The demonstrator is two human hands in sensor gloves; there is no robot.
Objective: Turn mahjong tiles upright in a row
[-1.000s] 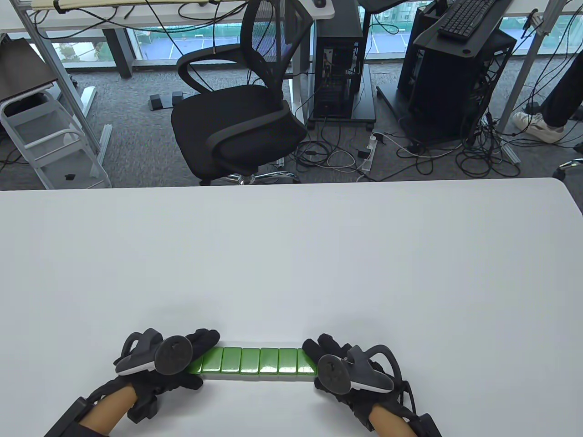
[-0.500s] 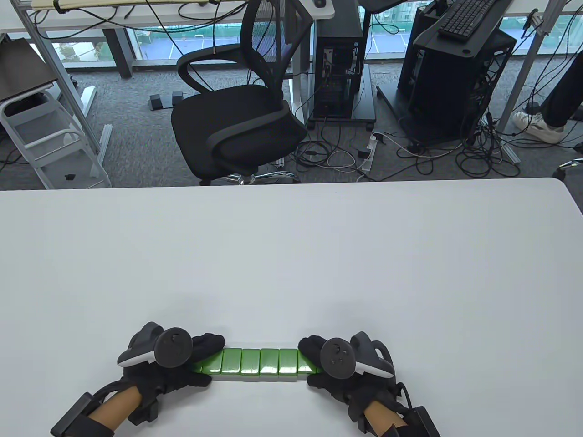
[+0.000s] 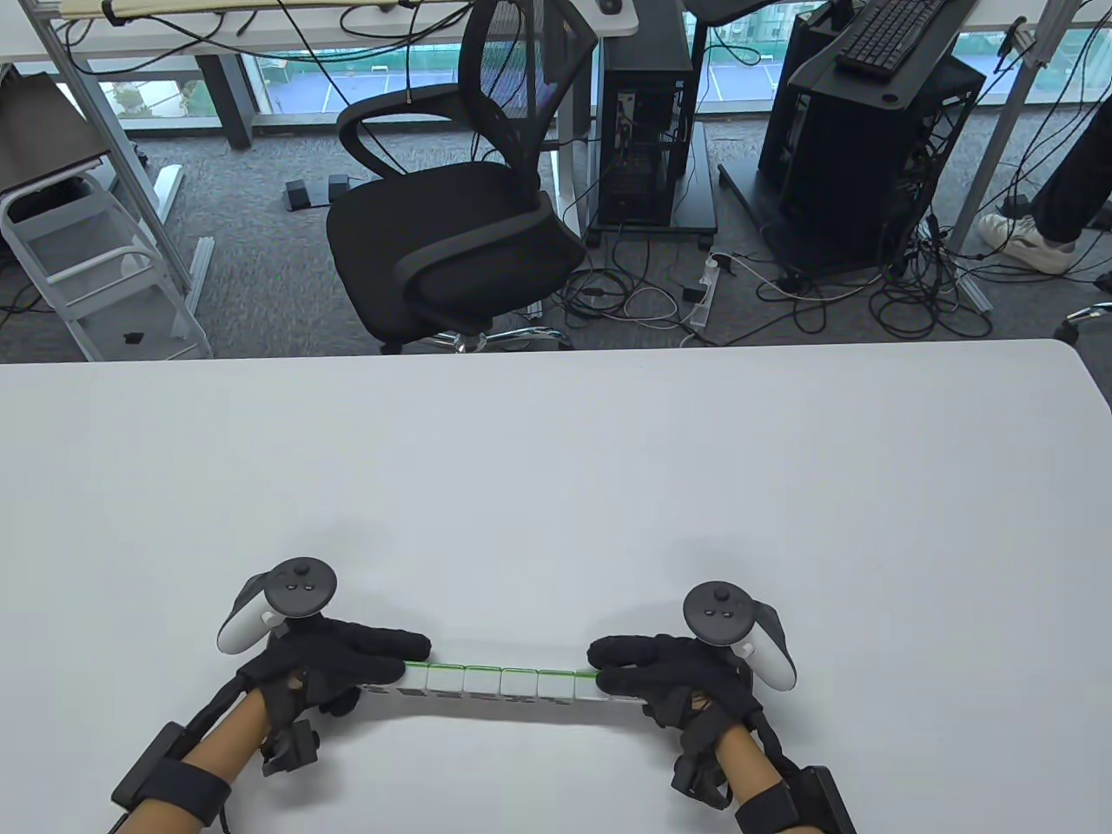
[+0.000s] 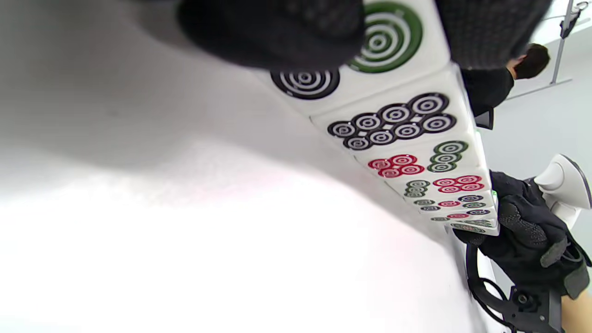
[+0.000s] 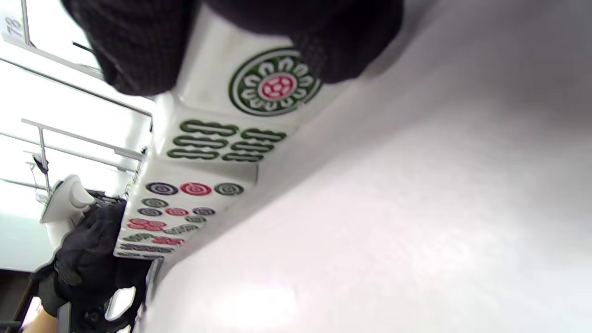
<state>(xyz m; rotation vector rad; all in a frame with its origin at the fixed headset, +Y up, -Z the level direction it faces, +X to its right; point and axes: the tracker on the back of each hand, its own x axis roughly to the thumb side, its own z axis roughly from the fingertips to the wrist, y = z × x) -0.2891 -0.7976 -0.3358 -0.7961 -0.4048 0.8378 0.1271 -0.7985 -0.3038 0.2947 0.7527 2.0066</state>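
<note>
A: Row of mahjong tiles [image 3: 499, 682] standing on edge, near the near edge of the white table [image 3: 556, 486], a little left of centre. Long axis running left to right; green backs facing far, white faces toward the person.

B: From above, only thin green top edges and a sliver of white. Anything more from the wrists?

A: Plenty. Left wrist view: printed faces of the row [image 4: 416, 157], circle patterns in black, red and green, receding toward the right hand [image 4: 522, 240]. Right wrist view: the same row [image 5: 199, 185] from the other end, a big green-and-red flower circle on the end tile, then a green bamboo tile, then circles, with the left hand [image 5: 88, 259] at the far end.

B: Hands?

A: Left hand [image 3: 326, 665] clamped on the left end of the row, right hand [image 3: 673, 673] on the right end, fingers over the top edge and the thumb on the face. Well apart from each other, tiles squeezed between. White trackers riding on the backs of both.

B: Surface and room?

A: Plain white table with a rounded far right corner. Beyond it, grey carpet, a black office chair [image 3: 460, 226], computer towers, tangled cables and a keyboard [image 3: 895, 35] on a black stand at far right.
</note>
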